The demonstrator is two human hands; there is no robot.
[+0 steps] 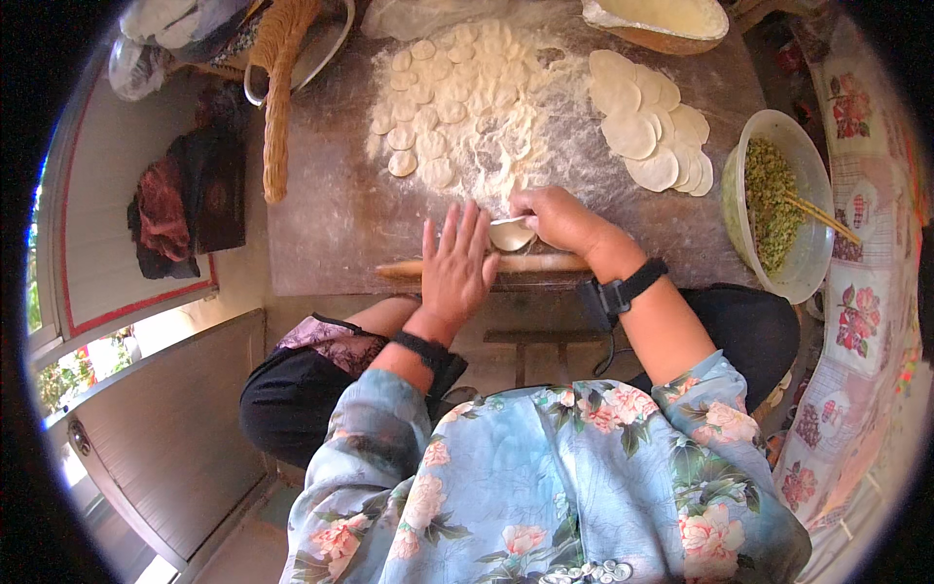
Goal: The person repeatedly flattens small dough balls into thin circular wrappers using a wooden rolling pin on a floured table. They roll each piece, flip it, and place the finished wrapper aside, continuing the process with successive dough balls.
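My left hand (458, 266) lies flat across the wooden rolling pin (536, 263), palm down with its fingers extended and gripping nothing. The pin rests along the table's near edge, its left tip showing past my wrist. Just beyond the pin is a thin round dough wrapper (512, 236). My right hand (562, 217) pinches the wrapper's far right edge, which looks lifted or folded. Flattened dough discs (432, 144) lie in loose flour (514, 150) beyond my hands. Rolled wrappers (651, 169) overlap in a pile at the right.
A translucent bowl (811, 241) of chopped green filling (766, 197) holds chopsticks (824, 215) at the right edge of the wooden table (328, 241). A flour-dusted basin (660, 35) sits at the far right. A straw whisk broom (276, 131) overhangs the left side near a metal-rimmed pan (339, 55).
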